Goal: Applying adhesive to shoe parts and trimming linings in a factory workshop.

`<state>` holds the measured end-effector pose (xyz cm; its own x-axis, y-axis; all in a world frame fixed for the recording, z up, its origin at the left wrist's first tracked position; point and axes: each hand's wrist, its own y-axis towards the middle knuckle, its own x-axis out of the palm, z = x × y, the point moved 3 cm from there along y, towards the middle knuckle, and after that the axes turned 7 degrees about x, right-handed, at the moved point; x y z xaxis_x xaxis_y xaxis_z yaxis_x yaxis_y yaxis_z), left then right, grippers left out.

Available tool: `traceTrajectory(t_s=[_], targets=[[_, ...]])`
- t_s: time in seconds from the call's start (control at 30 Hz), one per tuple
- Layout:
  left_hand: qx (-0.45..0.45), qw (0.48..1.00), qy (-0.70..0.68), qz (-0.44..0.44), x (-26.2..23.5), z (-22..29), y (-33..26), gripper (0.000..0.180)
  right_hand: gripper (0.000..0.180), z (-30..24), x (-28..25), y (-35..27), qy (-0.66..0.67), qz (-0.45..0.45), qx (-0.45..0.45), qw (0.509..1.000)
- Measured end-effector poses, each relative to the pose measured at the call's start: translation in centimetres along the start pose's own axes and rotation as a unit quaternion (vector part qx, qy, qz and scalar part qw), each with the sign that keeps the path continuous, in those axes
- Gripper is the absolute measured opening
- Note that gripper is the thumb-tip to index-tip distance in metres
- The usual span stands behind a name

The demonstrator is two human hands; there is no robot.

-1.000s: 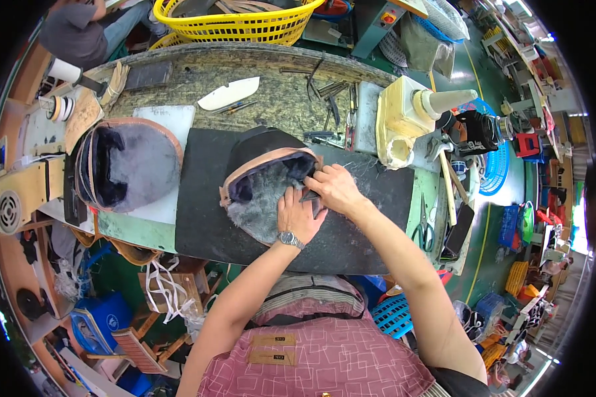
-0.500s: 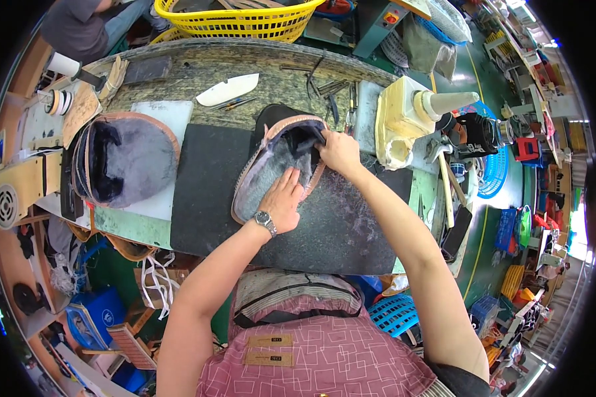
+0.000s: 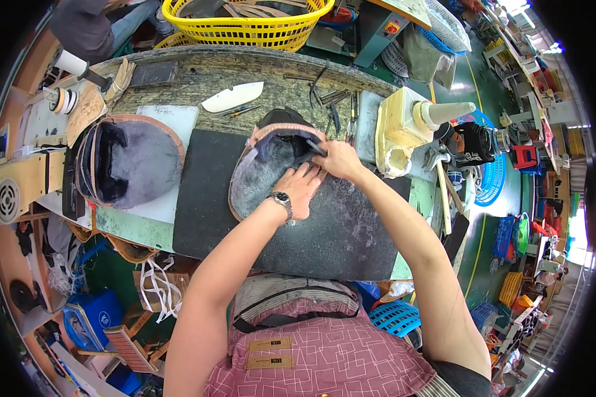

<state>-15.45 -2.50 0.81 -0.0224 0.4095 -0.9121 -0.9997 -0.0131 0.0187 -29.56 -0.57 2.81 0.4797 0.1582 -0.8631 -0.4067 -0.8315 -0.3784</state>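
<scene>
On the black mat [image 3: 338, 245] lies a rounded piece with grey fleece lining [image 3: 255, 182], its brown edge curving round a dark hollow at the far end. My left hand [image 3: 300, 190], wearing a wristwatch, rests on the near right of the piece with its fingers spread flat. At the far right rim, the fingers of my right hand [image 3: 340, 160] close round a slim grey object [image 3: 316, 147], whose end points into the hollow; whether it is a tool or a strip is unclear. A similar fleece-lined piece [image 3: 149, 162] lies to the left on a white board.
Beyond the mat are a white blade-shaped template [image 3: 232, 96] and several slim hand tools [image 3: 334, 96]. A cream glue-stained container with a spout [image 3: 404, 119] and a hammer [image 3: 442, 192] stand at the right. A yellow basket [image 3: 248, 30] sits past the bench's far edge.
The fleece-lined piece has turned a little, its hollow end now facing more straight away. My left hand has shifted right and spread its fingers. The right hand has moved slightly nearer.
</scene>
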Motion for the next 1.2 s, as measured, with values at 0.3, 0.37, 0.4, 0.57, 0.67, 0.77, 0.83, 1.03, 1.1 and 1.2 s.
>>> traceTrajectory(t_s=[0.3,0.37,0.4,0.57,0.67,0.77,0.83,1.03,1.1,1.2], targets=[[0.052,0.975,0.023,0.216,-0.5,-2.6,0.3,0.024,0.053,1.3,1.2,-6.2,-0.136,-0.119,-0.061,0.982],[0.064,0.990,0.029,0.120,-0.3,-3.5,2.1,0.022,0.046,2.7,0.9,-7.7,-0.004,-0.037,-0.054,0.998],[0.066,0.997,0.036,0.022,0.3,-3.9,2.6,0.020,0.046,3.0,1.3,-8.5,-0.002,-0.039,-0.056,0.998],[-0.112,0.975,-0.163,-0.104,-1.4,-6.7,5.5,0.031,0.019,2.1,1.6,-11.2,0.600,0.176,0.046,0.779],[-0.147,0.962,-0.187,-0.133,-1.1,-7.3,5.9,0.036,0.017,0.0,2.7,-9.6,0.455,0.267,0.069,0.847],[-0.132,0.962,-0.189,-0.144,-1.6,-7.3,6.3,0.037,0.020,-1.7,3.7,-7.8,0.302,0.343,-0.102,0.883],[-0.134,0.957,-0.204,-0.158,-1.1,-7.5,5.9,0.036,0.023,-1.3,4.1,-7.4,0.228,0.335,-0.122,0.906],[0.095,0.985,0.024,-0.143,-2.2,-3.3,3.2,0.034,0.017,4.6,1.7,-10.9,0.430,0.339,0.004,0.837],[0.142,0.953,0.242,-0.118,-1.8,-1.3,0.3,0.038,0.014,6.3,-0.4,-12.2,0.525,0.335,0.049,0.781],[0.136,0.911,0.332,-0.201,-2.8,1.4,-0.8,0.043,0.015,10.3,-4.1,-13.9,0.527,0.368,0.135,0.754]])
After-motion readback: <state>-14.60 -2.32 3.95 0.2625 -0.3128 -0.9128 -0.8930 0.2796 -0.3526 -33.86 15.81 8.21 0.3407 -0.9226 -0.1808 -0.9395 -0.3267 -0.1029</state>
